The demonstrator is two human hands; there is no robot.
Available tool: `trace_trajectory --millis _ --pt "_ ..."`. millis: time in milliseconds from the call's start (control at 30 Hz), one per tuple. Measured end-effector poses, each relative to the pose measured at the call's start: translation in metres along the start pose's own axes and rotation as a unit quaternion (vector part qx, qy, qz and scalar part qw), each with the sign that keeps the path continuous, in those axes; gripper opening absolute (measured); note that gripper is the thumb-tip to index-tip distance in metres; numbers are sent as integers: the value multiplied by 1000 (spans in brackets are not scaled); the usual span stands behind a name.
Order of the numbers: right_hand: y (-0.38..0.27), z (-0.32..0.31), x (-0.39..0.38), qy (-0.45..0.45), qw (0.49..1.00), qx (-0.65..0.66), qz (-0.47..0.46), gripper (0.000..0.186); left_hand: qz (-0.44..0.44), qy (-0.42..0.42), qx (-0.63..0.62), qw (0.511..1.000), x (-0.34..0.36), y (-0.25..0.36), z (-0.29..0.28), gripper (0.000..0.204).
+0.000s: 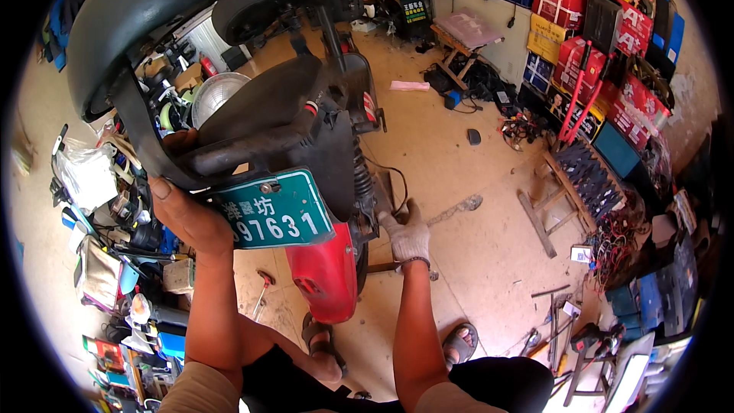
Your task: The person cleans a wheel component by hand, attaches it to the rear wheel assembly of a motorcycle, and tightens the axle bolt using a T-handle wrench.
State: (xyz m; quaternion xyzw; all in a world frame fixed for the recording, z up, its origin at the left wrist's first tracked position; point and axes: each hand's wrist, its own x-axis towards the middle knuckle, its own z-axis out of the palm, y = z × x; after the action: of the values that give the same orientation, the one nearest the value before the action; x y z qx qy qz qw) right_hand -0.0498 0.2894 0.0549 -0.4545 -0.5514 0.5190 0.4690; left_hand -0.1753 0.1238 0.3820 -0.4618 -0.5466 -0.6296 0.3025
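A scooter stands tail toward me, with a black seat [264, 99], a green licence plate [279, 206] and a red rear mudguard [325, 275]. My bare left hand [195, 218] is closed round the black rear grab bar [229, 157], beside the plate's left edge. My right hand [407, 235], in a pale knit glove, is low on the scooter's right side, next to the rear wheel [362, 264] and below the coil shock absorber [362, 172]. Its fingers look curled; what they hold is hidden. A black cable [399, 180] loops down just above that glove.
A screwdriver-like tool with a red handle [265, 278] lies on the floor by my left foot. At right are a wooden stool [562, 199], red boxes [569, 69] and tangled wires. Hand tools [562, 329] lie front right. Parts and a white bag [88, 172] crowd the left.
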Motion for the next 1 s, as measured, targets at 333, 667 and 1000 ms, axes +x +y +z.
trace_trajectory --millis 333,667,1000 --pt "-35 -16 -9 -80 994 77 13 56 -32 20 -2 999 -2 -3 -3 80" --pt "-49 -15 -5 -111 988 -79 67 66 -53 21 -32 998 -4 -3 -4 83" --pt "-46 -15 -5 -181 955 -8 233 72 -40 22 -11 999 -4 -5 -11 83"
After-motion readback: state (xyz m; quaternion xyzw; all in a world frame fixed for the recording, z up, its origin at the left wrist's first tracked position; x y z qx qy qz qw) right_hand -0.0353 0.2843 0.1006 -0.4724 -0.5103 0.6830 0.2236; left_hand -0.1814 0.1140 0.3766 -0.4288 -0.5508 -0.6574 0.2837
